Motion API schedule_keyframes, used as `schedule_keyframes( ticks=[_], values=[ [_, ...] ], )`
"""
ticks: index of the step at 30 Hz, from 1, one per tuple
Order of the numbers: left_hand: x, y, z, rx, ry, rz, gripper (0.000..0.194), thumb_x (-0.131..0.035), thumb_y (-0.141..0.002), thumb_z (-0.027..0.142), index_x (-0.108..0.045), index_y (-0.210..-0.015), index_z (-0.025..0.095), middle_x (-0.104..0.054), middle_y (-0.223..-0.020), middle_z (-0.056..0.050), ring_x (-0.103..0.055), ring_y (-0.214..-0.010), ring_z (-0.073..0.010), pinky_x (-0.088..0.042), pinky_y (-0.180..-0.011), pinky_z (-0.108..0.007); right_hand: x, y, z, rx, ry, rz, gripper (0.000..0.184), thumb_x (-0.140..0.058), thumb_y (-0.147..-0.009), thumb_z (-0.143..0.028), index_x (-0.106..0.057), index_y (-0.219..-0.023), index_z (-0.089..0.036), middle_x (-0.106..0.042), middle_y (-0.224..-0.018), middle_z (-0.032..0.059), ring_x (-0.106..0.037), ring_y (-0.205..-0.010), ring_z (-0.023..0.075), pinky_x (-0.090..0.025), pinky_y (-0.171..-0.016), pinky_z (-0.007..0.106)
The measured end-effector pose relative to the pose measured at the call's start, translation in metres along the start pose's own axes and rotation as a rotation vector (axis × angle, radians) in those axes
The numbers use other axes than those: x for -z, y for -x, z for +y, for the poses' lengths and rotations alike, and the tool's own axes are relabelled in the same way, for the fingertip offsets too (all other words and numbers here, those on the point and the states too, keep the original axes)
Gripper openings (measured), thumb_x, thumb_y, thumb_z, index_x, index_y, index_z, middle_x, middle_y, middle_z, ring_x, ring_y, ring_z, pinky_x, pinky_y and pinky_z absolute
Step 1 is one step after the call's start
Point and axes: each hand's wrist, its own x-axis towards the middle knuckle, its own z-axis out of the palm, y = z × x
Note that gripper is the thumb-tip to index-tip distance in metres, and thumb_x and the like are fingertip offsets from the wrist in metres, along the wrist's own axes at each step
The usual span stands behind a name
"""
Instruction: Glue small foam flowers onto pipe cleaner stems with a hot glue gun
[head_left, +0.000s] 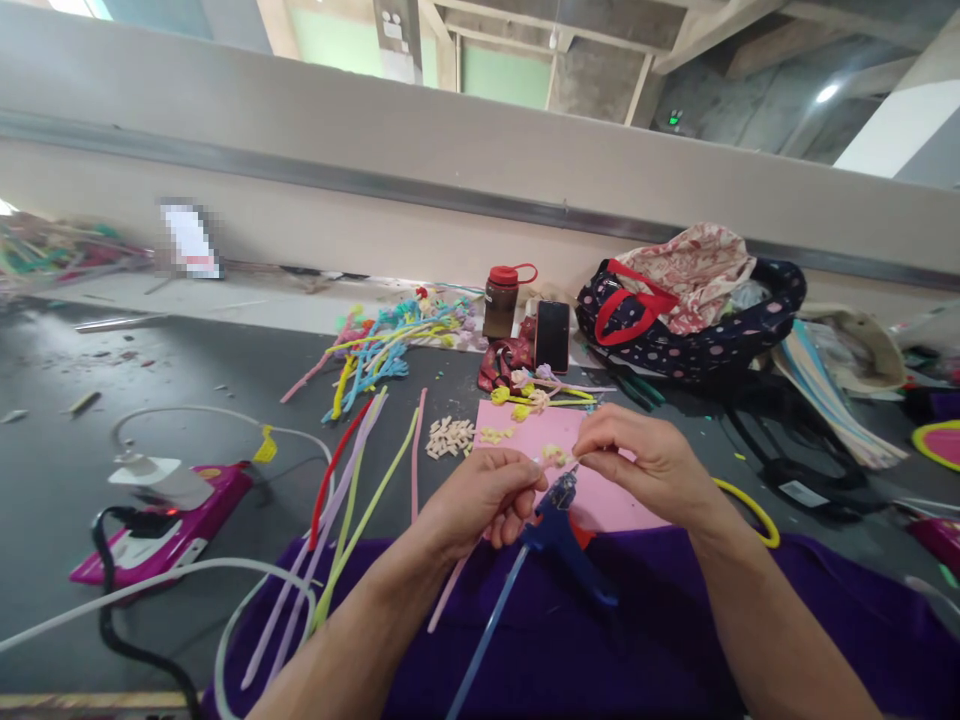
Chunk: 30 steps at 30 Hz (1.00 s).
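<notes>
My left hand [502,495] is closed around a pink pipe-cleaner stem [448,597] that sticks out below it. At the fingertips is a small pale yellow and pink pipe-cleaner flower [556,456]. My right hand [637,465] pinches the right edge of that flower with thumb and forefinger; fine detail there is too small to make out. Just beneath both hands lies a blue glue gun [559,540], nozzle up, with a long translucent glue stick [487,630] running from it. Under the hands is a pink sheet [615,500], bearing short yellow pieces [496,435].
Cream pieces [450,437] are heaped left of the sheet. Loose pipe cleaners [367,480] and a cabled magenta power strip [172,530] lie left. Behind are finished flowers [536,400], colourful stems [382,350], a bottle [501,305], a phone [552,337] and a dotted bag [690,335].
</notes>
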Motion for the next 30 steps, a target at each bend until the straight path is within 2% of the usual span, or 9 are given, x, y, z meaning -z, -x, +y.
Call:
schedule_keyframes(
  ticks=[10,18,30],
  values=[
    [-0.002,0.0,0.001,0.044,-0.171,0.019,0.017,-0.049,-0.072,0.028,-0.056,-0.065,0.014,-0.047,-0.04,0.006,-0.04,-0.026,-0.0049,-0.024,-0.026,-0.015,-0.012,0.005,-0.006,0.002,0.05,0.031,0.009,-0.056,-0.08,-0.017,-0.065,-0.082,-0.019,-0.061,-0.08,0.003,-0.058,-0.079,0.0152,-0.046,-0.071,0.029],
    [-0.003,0.001,0.002,0.042,-0.239,0.022,0.015,-0.049,-0.071,0.027,-0.055,-0.065,0.015,-0.046,-0.04,0.007,-0.039,-0.026,-0.0047,-0.023,-0.026,-0.015,-0.012,0.005,-0.009,-0.006,0.166,-0.036,0.01,-0.054,-0.082,-0.016,-0.064,-0.082,-0.018,-0.061,-0.081,0.0038,-0.056,-0.078,0.0156,-0.045,-0.07,0.029],
    [-0.004,0.0,-0.001,0.024,-0.303,0.015,0.016,-0.049,-0.071,0.028,-0.055,-0.064,0.015,-0.047,-0.042,0.006,-0.037,-0.026,-0.0046,-0.022,-0.027,-0.016,-0.012,0.007,-0.004,0.068,0.325,-0.095,0.015,-0.051,-0.085,-0.02,-0.065,-0.08,-0.018,-0.061,-0.081,0.0052,-0.056,-0.076,0.0161,-0.042,-0.068,0.029]
  ],
)
